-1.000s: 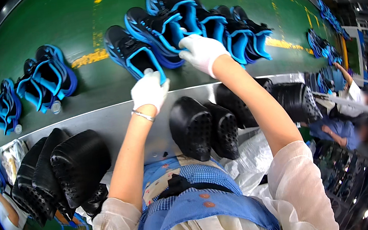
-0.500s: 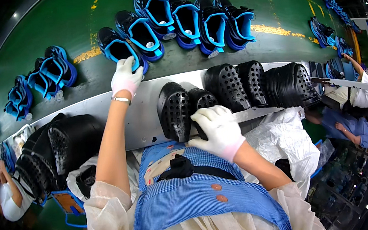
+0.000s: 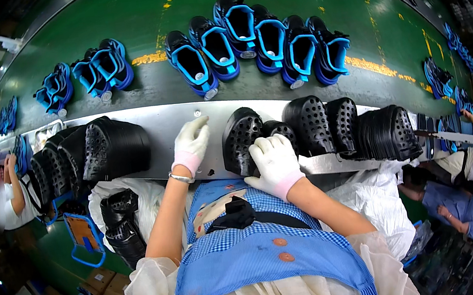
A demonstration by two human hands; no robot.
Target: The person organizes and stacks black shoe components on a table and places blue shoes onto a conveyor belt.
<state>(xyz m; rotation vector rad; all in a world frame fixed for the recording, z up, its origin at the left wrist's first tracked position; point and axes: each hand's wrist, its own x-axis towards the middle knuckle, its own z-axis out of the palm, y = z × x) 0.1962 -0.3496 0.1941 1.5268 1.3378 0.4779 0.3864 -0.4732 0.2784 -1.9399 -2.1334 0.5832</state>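
Right now the person's right hand [image 3: 275, 162], in a white glove with a pink cuff, lies palm down with its fingers curled over the near edge of a black perforated rubber clog [image 3: 242, 139], which stands on edge on the grey metal ledge [image 3: 176, 122]; the grip looks loose, and whether the fingers close under the clog cannot be told. Just beside that hand, on its right, a second black clog [image 3: 279, 130] leans against the first, and further right a row of black perforated clogs [image 3: 359, 126] stands packed together along the same ledge.

The left hand [image 3: 191, 145], gloved the same way and wearing a thin silver bracelet [image 3: 181, 178] at the wrist, rests flat on the bare metal with its fingers spread and nothing held. It sits just left of the clog under the right hand, close to it but apart. Well to the left of this hand another stack of black clogs [image 3: 93, 151] leans on the ledge.

Beyond both hands runs a green conveyor belt [image 3: 130, 18], carrying a cluster of black shoe pieces with bright blue straps [image 3: 258, 43] straight ahead of the right hand, and a smaller blue-strapped group [image 3: 86, 74] ahead and to the left of the left hand.

Below the hands is the person's blue checked apron [image 3: 261, 245]. Other workers sit at the far left [image 3: 7, 195] and lower right [image 3: 464, 201].
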